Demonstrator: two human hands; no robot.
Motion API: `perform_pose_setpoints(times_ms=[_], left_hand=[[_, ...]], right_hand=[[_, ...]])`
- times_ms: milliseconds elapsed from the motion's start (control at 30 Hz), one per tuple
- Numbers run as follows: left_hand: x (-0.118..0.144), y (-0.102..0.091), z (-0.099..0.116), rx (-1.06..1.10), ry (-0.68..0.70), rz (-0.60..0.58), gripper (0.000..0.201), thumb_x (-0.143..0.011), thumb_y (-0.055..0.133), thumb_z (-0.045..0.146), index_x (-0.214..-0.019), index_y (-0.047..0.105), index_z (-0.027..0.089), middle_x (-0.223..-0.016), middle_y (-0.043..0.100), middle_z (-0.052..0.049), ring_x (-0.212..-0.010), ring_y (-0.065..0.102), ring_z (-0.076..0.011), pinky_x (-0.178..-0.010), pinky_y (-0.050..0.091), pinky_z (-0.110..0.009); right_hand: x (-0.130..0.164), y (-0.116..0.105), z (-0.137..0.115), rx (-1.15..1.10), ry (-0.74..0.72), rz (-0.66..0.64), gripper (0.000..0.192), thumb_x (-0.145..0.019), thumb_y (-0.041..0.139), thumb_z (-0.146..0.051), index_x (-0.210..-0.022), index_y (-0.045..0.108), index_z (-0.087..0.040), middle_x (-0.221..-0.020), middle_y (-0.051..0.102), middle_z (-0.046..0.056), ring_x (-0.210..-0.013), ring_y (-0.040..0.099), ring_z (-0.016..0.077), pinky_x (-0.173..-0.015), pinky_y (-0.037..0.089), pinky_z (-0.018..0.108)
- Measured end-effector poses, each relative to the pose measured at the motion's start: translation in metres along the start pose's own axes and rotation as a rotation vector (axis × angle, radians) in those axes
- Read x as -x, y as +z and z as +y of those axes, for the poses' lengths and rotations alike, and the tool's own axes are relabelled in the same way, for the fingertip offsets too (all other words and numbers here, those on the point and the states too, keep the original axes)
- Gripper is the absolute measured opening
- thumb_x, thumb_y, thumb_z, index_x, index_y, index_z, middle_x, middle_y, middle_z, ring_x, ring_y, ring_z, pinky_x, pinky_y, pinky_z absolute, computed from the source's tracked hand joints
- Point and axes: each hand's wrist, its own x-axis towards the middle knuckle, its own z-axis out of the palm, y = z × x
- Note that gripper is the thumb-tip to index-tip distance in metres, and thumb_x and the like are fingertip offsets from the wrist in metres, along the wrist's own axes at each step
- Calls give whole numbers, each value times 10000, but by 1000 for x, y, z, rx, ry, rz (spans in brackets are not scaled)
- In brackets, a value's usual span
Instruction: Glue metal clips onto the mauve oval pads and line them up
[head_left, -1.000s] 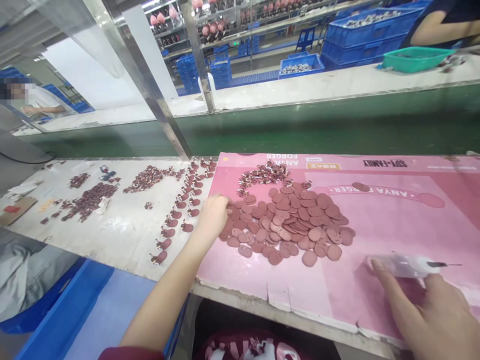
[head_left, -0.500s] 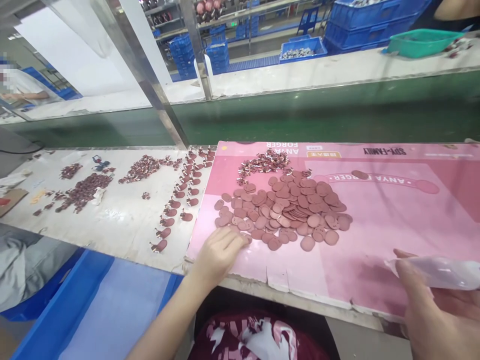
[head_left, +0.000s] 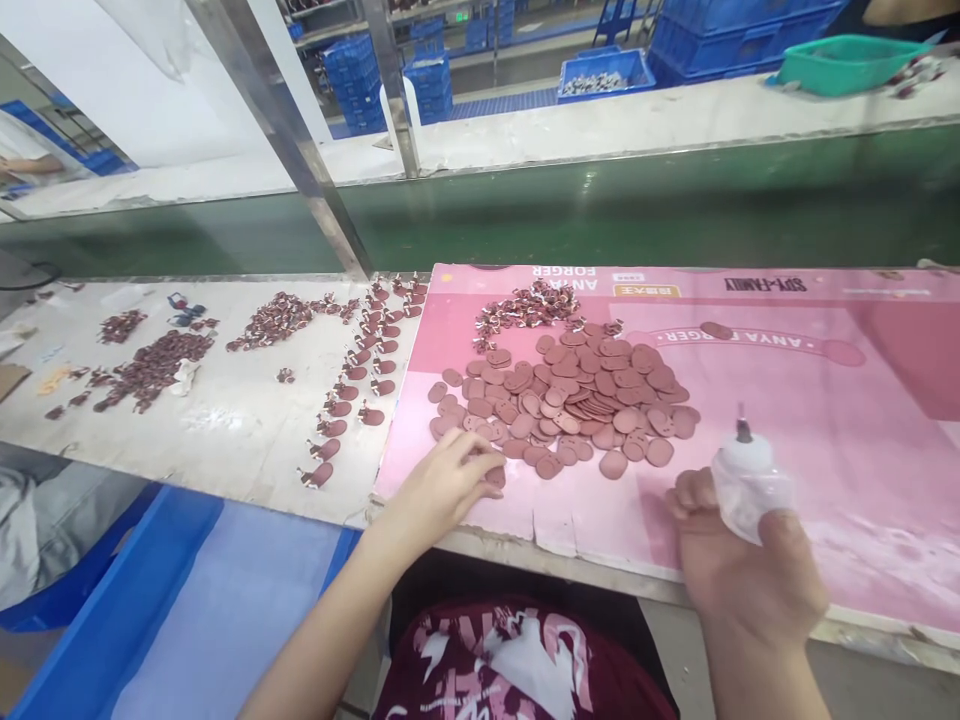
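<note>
My left hand [head_left: 439, 485] rests at the front of the pink board, its thumb and fingers pinched on a brown oval disc [head_left: 495, 477]. Just beyond lies a heap of similar flat discs [head_left: 592, 385], some with small holes. A translucent squeeze bottle [head_left: 754, 490] with a white cap and thin needle tip is gripped in my right hand [head_left: 750, 580], needle pointing up, over the board's right side. Behind the discs sits a pile of small brown-and-white parts [head_left: 532, 308]. Left of the board, discs with such parts attached [head_left: 330, 428] stand in slanting rows.
The pink printed board [head_left: 787, 390] covers the bench's right part. More piles of small brown parts [head_left: 161, 365] lie on the white bench at left. A metal post [head_left: 300, 150] rises behind the bench. A blue bin [head_left: 172, 600] stands below, and a green basket [head_left: 847, 65] sits across.
My right hand has moved left over the board and turned the bottle from lying sideways to needle up. My left hand has drawn the disc slightly away from the heap, pinching it.
</note>
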Motion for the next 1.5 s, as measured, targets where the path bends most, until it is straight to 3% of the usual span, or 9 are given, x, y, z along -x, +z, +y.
perform_pose_setpoints(times_ms=[167,267,367,433,567,800,933,1133,1500], left_hand=[[-2,-7,0,82,111,-89,319,-943,438,110,-1235,524,205,-1188,626,-75,-1085,539,-224,-930,499,-415],[7,-2,2,142,64,51,379,-913,483,108,-1275,481,221,-1253,597,-78,-1153,516,-227,-975,473,-445],[15,8,8,74,-89,224,289,-864,607,196,-1146,551,179,-1080,612,-101,-1036,557,-248,-878,510,-438],[16,16,13,14,-168,247,213,-860,613,203,-1065,572,164,-1017,586,-101,-985,555,-248,-838,517,-422],[9,25,17,-91,-194,184,130,-888,565,185,-1011,556,144,-982,559,-103,-943,545,-246,-790,515,-396],[6,28,19,-363,-53,26,203,-914,462,61,-1107,504,106,-972,597,-110,-875,555,-249,-716,447,-360],[10,29,18,-236,-92,66,171,-940,474,137,-1109,497,134,-989,619,-96,-897,557,-235,-741,424,-348],[12,31,17,-1,-188,159,132,-927,533,189,-1059,540,179,-991,653,-62,-963,537,-220,-839,394,-363],[9,30,16,126,-212,201,211,-918,566,214,-1128,575,223,-963,658,-27,-945,505,-199,-871,385,-347]], right_hand=[[3,3,1,-165,180,-21,447,-473,801,-552,-715,642,-211,-600,467,-26,-542,417,108,-461,378,235],[5,-2,5,-146,168,-17,425,-495,808,-513,-782,685,-225,-652,536,-8,-569,462,118,-497,415,255],[5,-4,8,-129,157,-15,418,-505,799,-509,-807,703,-237,-651,575,2,-559,504,136,-494,433,276],[5,-2,8,-126,147,-22,394,-545,755,-553,-777,702,-239,-630,583,6,-528,507,140,-462,422,277],[4,7,6,-116,137,-23,358,-567,726,-556,-705,698,-227,-643,616,24,-535,549,160,-433,422,272],[16,15,20,-62,89,63,282,-648,730,-447,-717,677,-179,-708,645,30,-623,621,184,-555,487,308],[33,23,26,118,-71,114,221,-696,744,-373,-749,672,-170,-720,646,23,-635,609,157,-572,471,269],[47,40,20,504,-217,-19,223,-726,718,-373,-715,650,-161,-611,631,23,-521,580,153,-490,442,250],[41,47,19,609,-110,-83,270,-708,694,-441,-675,636,-179,-591,656,23,-505,596,169,-473,468,258]])
